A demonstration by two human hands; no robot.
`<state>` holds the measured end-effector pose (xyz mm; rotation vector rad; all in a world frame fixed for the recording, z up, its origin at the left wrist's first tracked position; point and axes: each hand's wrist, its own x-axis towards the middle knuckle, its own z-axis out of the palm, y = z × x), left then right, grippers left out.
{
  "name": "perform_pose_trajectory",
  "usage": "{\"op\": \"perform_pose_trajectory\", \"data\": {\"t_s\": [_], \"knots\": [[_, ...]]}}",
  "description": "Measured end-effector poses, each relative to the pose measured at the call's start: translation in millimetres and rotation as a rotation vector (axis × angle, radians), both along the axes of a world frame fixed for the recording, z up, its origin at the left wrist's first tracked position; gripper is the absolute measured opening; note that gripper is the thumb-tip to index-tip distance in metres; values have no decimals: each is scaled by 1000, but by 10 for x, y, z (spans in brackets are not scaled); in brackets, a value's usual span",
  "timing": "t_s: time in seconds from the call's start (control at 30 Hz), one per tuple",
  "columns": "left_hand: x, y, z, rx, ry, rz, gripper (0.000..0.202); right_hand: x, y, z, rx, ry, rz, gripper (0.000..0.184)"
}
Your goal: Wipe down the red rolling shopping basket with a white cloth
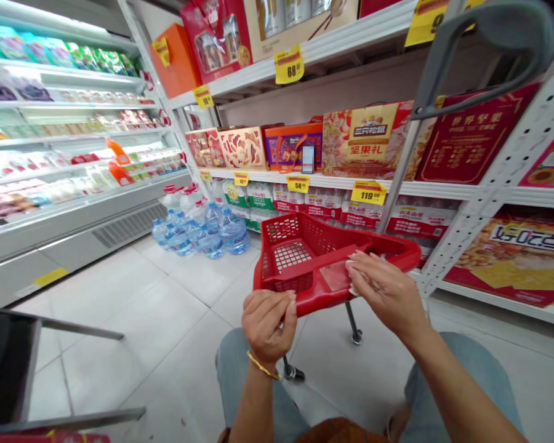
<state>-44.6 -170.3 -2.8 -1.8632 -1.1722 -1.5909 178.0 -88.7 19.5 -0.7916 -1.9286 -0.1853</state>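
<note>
My left hand (269, 326), with a gold bangle (262, 365) at the wrist, curls over the near rim of a red plastic shopping basket (300, 237) on a wheeled frame. My right hand (383, 292) grips the rim farther right, its fingertips beside a clear plastic panel (335, 275). Something pale shows under those fingers, too hidden to name. A grey telescopic cart handle (484, 37) rises on a metal pole (399, 172) toward the upper right. Below the basket are black casters (356, 336).
Metal shelving (489, 194) at the right holds boxed gift sets (369, 140) above bottled-water packs, with yellow price tags. Large blue water jugs (221, 237) stand on the white tile floor (138, 344). A refrigerated case (64, 154) runs along the left. A dark object (7, 369) sits at lower left.
</note>
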Motion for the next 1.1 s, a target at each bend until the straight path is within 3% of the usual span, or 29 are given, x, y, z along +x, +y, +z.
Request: {"op": "perform_pose_trajectory", "data": {"t_s": [0.13, 0.27, 0.33, 0.43, 0.57, 0.73, 1.1], "knots": [[-132, -45, 27, -25, 0, 45, 13, -142, -129, 16, 38, -11, -35, 20], [-66, -151, 115, -6, 68, 347, 12, -271, -256, 61, 46, -50, -76, 21], [72, -178, 165, -11, 107, 430, 21, -329, -304, 91, 44, -73, -90, 20], [329, -131, 197, -117, 167, 296, 32, -395, -336, 121, 62, -85, -66, 19], [525, 16, 138, -182, 190, 263, 32, -407, -317, 109, 69, -107, -23, 20], [507, 92, 69, -196, 245, 218, 29, -298, -262, 77, 35, -97, -4, 19], [555, 123, 67, -91, 275, 203, 28, 34, -171, 12, -42, -2, -54, 19]]}}
